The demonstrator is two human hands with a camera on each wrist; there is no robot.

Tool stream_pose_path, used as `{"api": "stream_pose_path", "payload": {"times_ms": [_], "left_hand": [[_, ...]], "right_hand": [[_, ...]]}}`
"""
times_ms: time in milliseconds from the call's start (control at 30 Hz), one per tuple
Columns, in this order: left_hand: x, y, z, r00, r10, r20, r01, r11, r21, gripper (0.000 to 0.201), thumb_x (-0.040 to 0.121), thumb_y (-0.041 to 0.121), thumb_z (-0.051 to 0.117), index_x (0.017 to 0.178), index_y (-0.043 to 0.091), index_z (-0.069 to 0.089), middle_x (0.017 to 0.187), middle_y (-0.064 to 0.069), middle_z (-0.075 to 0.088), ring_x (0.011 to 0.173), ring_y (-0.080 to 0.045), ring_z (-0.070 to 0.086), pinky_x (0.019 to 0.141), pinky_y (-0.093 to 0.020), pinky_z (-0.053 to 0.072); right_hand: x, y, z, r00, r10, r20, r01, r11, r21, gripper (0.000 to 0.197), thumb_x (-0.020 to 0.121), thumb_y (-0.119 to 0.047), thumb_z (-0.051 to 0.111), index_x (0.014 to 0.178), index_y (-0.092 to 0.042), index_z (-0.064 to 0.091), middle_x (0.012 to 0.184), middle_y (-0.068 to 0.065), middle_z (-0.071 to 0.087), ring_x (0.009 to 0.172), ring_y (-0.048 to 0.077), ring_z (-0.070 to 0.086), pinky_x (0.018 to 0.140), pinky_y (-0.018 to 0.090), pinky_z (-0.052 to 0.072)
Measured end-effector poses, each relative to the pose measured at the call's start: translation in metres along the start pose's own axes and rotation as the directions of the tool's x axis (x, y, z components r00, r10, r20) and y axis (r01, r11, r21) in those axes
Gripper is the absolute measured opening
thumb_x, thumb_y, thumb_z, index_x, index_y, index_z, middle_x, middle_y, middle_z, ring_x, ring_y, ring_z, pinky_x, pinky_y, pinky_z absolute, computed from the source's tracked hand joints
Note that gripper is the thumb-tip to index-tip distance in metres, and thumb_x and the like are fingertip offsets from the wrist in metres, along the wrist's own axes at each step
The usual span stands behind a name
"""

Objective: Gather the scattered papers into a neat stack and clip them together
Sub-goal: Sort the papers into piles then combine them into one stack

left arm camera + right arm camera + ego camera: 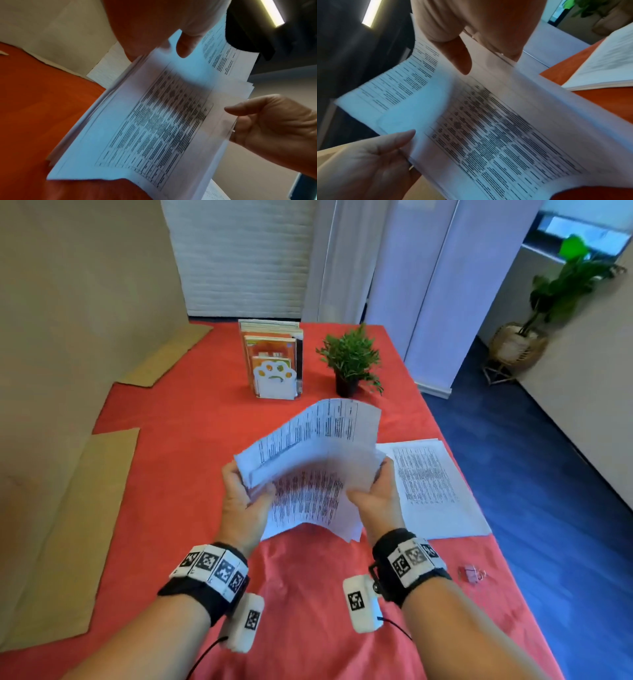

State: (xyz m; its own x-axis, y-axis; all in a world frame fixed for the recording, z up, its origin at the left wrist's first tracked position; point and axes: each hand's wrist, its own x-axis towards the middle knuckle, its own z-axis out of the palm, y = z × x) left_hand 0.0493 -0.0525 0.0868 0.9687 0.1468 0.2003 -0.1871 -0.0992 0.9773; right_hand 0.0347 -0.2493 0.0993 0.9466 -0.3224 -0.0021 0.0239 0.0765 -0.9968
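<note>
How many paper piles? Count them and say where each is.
2. The held pile is gripped by the left hand and right hand above the table; the flat pile lies on it, further right. Some sheets may be hidden.

papers [308, 474]: white, black table print | tablecloth [171, 440]: red | binder clip [471, 573]: pink | floor [548, 474]: blue

Printed text on held papers [308, 470]: blurred, illegible.
Fingers of both hands: hidden behind sheets.
Pink clips [472, 573]: too small to count.
</note>
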Motion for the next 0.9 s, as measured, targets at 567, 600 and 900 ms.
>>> {"api": "stream_pose_path", "payload": {"times_ms": [567, 600, 900], "left_hand": [[0.028, 0.055, 0.014, 0.913, 0.059, -0.404, -0.133, 0.978, -0.158, 0.014, 0.089, 0.044, 0.048, 0.082, 0.032, 0.046, 0.078, 0.014, 0.049, 0.071, 0.003, 0.047, 0.071, -0.016, 0.04], [0.029, 0.057, 0.013, 0.907, 0.077, -0.413, -0.155, 0.975, -0.158, 0.015, 0.086, 0.047, 0.048, 0.084, 0.033, 0.047, 0.082, 0.014, 0.051, 0.076, 0.0, 0.049, 0.076, -0.018, 0.041], [0.035, 0.047, 0.011, 0.929, 0.231, -0.287, -0.283, 0.947, -0.153, 0.025, 0.087, 0.016, 0.058, 0.109, 0.026, 0.051, 0.096, -0.001, 0.054, 0.092, -0.015, 0.052, 0.089, -0.036, 0.045]], "right_hand": [[0.007, 0.024, -0.008, 0.99, 0.124, 0.067, -0.13, 0.987, 0.099, 0.05, 0.055, 0.012, 0.057, 0.093, -0.019, 0.067, 0.078, -0.005, 0.075, 0.078, 0.011, 0.069, 0.076, 0.035, 0.057], [0.008, 0.024, -0.009, 0.99, 0.121, 0.073, -0.129, 0.986, 0.108, 0.05, 0.056, 0.015, 0.059, 0.093, -0.018, 0.066, 0.077, -0.006, 0.075, 0.076, 0.008, 0.07, 0.073, 0.033, 0.057], [0.013, 0.026, -0.008, 0.982, 0.182, 0.053, -0.187, 0.977, 0.104, 0.038, 0.055, 0.003, 0.063, 0.088, -0.017, 0.066, 0.081, 0.007, 0.069, 0.087, 0.028, 0.062, 0.09, 0.057, 0.05]]}}
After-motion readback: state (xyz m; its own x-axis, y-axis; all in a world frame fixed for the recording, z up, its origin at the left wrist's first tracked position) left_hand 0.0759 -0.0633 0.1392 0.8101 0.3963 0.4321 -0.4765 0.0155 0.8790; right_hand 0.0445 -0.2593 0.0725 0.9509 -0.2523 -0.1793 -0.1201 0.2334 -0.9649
